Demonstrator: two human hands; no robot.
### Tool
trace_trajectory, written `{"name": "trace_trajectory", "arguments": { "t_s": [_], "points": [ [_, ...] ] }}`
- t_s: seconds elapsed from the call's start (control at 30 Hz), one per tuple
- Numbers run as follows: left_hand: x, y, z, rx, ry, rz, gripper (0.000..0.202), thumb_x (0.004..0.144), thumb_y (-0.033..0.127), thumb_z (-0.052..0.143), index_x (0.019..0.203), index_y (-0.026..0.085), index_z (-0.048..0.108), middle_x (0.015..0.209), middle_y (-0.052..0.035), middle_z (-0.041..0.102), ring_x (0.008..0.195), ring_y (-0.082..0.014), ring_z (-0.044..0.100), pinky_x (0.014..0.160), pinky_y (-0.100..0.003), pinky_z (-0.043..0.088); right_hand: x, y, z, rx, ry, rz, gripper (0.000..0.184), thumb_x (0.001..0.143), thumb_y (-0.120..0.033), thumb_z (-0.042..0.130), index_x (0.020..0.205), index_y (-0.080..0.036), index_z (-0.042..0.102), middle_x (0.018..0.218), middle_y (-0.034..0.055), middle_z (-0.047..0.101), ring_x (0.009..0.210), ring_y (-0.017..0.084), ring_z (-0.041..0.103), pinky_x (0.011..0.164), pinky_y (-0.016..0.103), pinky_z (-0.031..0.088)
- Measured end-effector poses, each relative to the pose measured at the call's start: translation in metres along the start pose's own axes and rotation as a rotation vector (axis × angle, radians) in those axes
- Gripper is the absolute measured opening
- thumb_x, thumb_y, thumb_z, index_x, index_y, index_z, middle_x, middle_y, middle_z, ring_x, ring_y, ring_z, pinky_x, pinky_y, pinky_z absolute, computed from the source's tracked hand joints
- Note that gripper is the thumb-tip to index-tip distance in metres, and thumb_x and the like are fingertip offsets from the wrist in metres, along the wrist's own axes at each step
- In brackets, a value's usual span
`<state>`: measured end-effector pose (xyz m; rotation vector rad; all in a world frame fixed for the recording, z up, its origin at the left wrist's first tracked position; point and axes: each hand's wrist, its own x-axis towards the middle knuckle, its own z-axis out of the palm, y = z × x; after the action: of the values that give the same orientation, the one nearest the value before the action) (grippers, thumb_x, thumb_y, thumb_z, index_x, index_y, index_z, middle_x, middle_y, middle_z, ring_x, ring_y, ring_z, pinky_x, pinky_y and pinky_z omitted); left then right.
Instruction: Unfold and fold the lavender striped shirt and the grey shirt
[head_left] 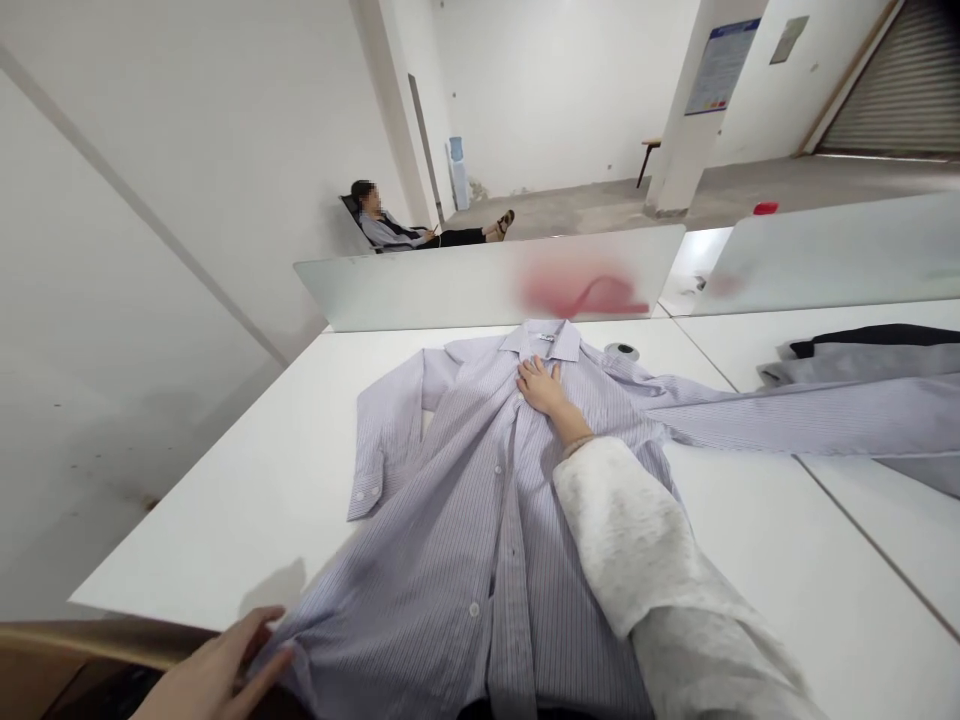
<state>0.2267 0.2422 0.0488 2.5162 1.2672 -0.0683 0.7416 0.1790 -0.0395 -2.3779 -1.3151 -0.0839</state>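
A pale lilac striped button shirt [465, 540] lies front up on the white table [247, 500], collar at the far side, one sleeve folded in at the left and the other stretched out to the right. My right hand [541, 388] lies flat with fingers spread on the shirt's chest just below the collar. My left hand [217, 672] is at the near table edge, fingers closed on the shirt's bottom hem.
A frosted divider panel [420, 290] stands along the table's far edge. Grey and dark garments [862, 362] lie on the adjoining table at right. A round cable port [622, 351] sits by the collar. A person [405, 228] reclines in a chair far behind.
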Motion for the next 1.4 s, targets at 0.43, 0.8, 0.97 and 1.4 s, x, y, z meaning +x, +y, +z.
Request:
{"name": "trace_trajectory", "arguments": {
  "t_s": [0.43, 0.8, 0.97, 1.4],
  "points": [
    [-0.009, 0.173, 0.072, 0.088, -0.126, 0.721, 0.039, 0.091, 0.03, 0.049, 0.13, 0.026, 0.049, 0.092, -0.0025, 0.068, 0.079, -0.0175, 0.065, 0.069, -0.029, 0.052, -0.007, 0.011, -0.022, 0.353, 0.089, 0.05, 0.041, 0.071, -0.004, 0.037, 0.081, -0.016, 0.074, 0.077, 0.0027, 0.071, 0.07, 0.014, 0.062, 0.074, 0.022, 0.045],
    [-0.018, 0.192, 0.096, 0.15, -0.153, 0.822, 0.03, 0.084, 0.034, 0.061, 0.112, 0.024, 0.058, 0.085, -0.0002, 0.07, 0.076, -0.0193, 0.066, 0.068, -0.03, 0.049, -0.001, 0.024, -0.014, 0.45, 0.2, 0.24, 0.045, 0.073, -0.004, 0.033, 0.094, -0.013, 0.071, 0.078, 0.005, 0.072, 0.073, 0.013, 0.065, 0.07, 0.021, 0.045],
    [-0.016, 0.195, 0.092, 0.147, -0.255, 0.542, 0.023, 0.093, 0.034, 0.044, 0.084, 0.019, 0.059, 0.077, -0.0039, 0.07, 0.072, -0.0204, 0.067, 0.06, -0.027, 0.044, 0.0, 0.025, -0.017, 0.387, 0.233, 0.296, 0.042, 0.079, -0.007, 0.033, 0.097, -0.015, 0.07, 0.093, 0.0072, 0.071, 0.088, 0.016, 0.064, 0.082, 0.025, 0.045],
    [-0.011, 0.173, 0.075, -0.21, -0.472, 0.599, 0.029, 0.086, 0.02, 0.045, 0.114, 0.021, 0.053, 0.088, -0.0009, 0.068, 0.076, -0.0145, 0.062, 0.071, -0.024, 0.046, -0.003, 0.021, -0.017, 0.2, 0.168, 0.272, 0.038, 0.083, -0.021, 0.049, 0.119, -0.015, 0.058, 0.104, 0.0119, 0.067, 0.093, 0.023, 0.061, 0.082, 0.031, 0.043]
  ]
}}
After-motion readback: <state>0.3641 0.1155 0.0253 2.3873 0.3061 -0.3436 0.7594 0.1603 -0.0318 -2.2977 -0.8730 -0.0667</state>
